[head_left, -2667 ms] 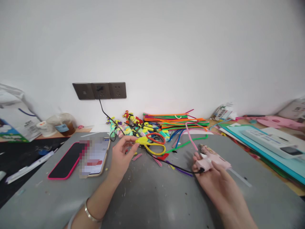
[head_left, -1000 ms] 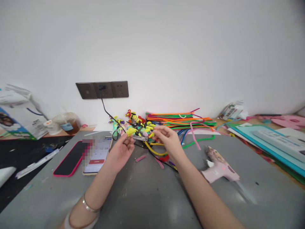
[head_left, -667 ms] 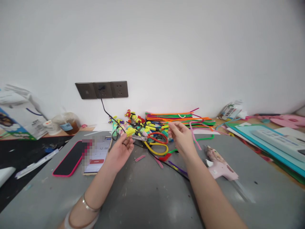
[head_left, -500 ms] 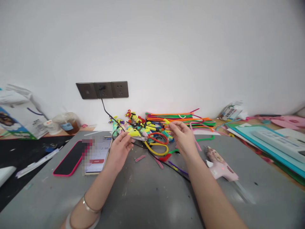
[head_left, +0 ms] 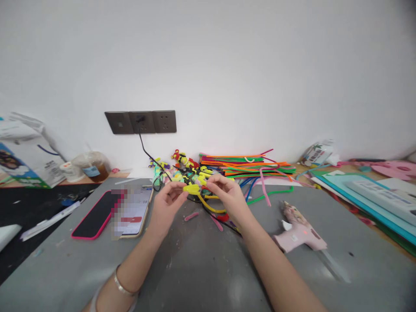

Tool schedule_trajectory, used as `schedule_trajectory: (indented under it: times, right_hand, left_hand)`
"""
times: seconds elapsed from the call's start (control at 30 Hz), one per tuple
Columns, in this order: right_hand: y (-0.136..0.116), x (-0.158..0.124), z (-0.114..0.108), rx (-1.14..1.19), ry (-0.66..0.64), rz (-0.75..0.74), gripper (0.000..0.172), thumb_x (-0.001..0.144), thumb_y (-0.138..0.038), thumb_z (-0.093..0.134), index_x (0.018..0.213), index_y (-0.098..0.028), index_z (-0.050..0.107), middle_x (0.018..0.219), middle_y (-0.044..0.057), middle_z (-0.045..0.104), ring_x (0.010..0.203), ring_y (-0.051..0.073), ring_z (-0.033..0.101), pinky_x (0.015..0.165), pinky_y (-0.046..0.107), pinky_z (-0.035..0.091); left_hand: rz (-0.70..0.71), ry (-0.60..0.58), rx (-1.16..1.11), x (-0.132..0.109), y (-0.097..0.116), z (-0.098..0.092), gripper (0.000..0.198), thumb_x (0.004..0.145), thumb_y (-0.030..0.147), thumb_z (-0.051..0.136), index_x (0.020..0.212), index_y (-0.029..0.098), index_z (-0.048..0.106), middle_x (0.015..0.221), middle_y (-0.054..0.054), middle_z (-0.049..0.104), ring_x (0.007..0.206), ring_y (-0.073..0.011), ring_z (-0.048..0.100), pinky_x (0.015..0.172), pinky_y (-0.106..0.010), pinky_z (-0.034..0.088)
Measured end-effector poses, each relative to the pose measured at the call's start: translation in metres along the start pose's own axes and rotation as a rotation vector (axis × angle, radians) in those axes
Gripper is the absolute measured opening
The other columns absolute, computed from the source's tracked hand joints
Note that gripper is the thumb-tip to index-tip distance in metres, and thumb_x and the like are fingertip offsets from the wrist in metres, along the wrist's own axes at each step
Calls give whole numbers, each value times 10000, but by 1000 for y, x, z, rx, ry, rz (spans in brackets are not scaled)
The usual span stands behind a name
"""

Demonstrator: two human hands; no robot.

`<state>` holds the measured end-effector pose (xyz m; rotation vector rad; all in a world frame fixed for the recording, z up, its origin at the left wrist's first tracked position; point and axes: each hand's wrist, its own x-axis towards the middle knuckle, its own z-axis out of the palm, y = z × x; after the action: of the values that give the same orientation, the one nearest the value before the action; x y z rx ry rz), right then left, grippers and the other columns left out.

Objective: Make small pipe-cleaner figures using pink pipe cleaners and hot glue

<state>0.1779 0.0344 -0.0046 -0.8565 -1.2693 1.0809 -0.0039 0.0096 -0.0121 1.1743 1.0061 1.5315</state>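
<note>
Between the hands, a yellow piece [head_left: 191, 190] is being pinched at one end by the nearer left hand [head_left: 166, 207], its long axis being directed crosswise toward the right hand [head_left: 228, 196], just beside, whose grasp is being recorded as indiscernible.

Yellow piece [head_left: 191, 189]: bright, fuzzy-looking, elongated, rounded in outline. Pose roughly level, raised above the tabletop [head_left: 201, 264]. Left end pinched in fingertips of left hand [head_left: 168, 203]; right end just beside fingertips of right hand [head_left: 229, 199], contact there unclear.
</note>
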Motion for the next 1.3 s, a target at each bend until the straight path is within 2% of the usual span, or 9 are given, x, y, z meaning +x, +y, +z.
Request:
schedule_trajectory:
  times: [0.13, 0.23, 0.53, 0.77, 1.0, 1.1, 1.3]
  right_hand:
    - [1, -5, 10, -61, -58, -39, 236, 719, -417, 777, 703, -216, 653, 734, 10, 634, 674, 170, 552, 637, 294, 444]
    - [2, -6, 12, -98, -50, -49, 237, 733, -421, 760, 705, -215, 647, 716, 10, 624, 640, 165, 522, 602, 292, 410]
    - [9, -8, 11, -189, -74, -138, 150, 785, -336, 723, 725, -212, 662, 719, 3, 568, 649, 162, 483, 601, 288, 370]
    - [0, -7, 9, -220, -51, -201, 161, 807, -378, 718, 763, -227, 681, 730, 15, 621, 656, 176, 527, 618, 298, 412]
    - [-5, -10, 8, -268, -147, -302, 90, 865, -301, 669, 834, -237, 722, 810, 42, 696, 745, 206, 610, 687, 324, 472]
    - [-7, -11, 9, -304, -182, -337, 91, 878, -252, 639, 839, -235, 720, 808, 42, 711, 723, 201, 611, 686, 322, 478]
    - [-6, -13, 10, -297, -185, -307, 64, 861, -205, 646, 858, -220, 708, 814, 36, 715, 697, 181, 602, 673, 302, 479]
  left_hand:
    - [-23, -14, -28, -2, 5, 3, 220, 658, 187, 862, 837, 176, 734, 840, -28, 716, 790, -151, 659, 724, -218, 516]
    - [-31, -16, -44, -3, 6, 5, 216, 646, 175, 867, 817, 171, 737, 830, -29, 717, 789, -153, 658, 726, -217, 516]
    - [-23, -24, -31, -4, 6, 5, 229, 665, 262, 874, 818, 175, 727, 812, -18, 707, 788, -148, 656, 741, -217, 525]
    - [-26, -3, -37, -4, 8, 5, 224, 650, 237, 882, 799, 177, 725, 795, -13, 691, 760, -145, 641, 707, -213, 518]
    - [-40, -36, -56, -5, 11, 7, 207, 654, 204, 877, 797, 160, 734, 797, -22, 700, 791, -151, 650, 740, -214, 512]
    - [-54, -44, -57, -5, 12, 6, 226, 645, 224, 886, 795, 155, 732, 786, -23, 700, 779, -155, 651, 734, -225, 523]
    - [-48, -43, -58, -4, 9, 5, 250, 645, 274, 890, 805, 170, 729, 771, -7, 696, 736, -146, 646, 670, -218, 532]
